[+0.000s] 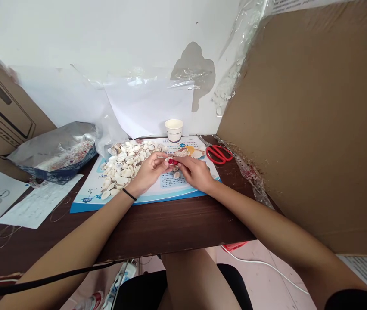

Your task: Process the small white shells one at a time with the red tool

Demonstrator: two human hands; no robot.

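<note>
While your left hand (149,170) and right hand (194,172) are meeting above a glossy printed mat (173,189), your fingertips (177,162) are pinching closed on a small shiny red piece (171,162), too small to identify. A heap of pale, ridged seashells (125,168) is lying on the mat beside your left hand, and red-handled scissors (218,154) are resting just beside it. Behind, a white paper cup (174,130) is standing; a crumpled foil bag (56,148) and a cardboard panel (306,112) are flanking the dark wooden desk (157,228).
</note>
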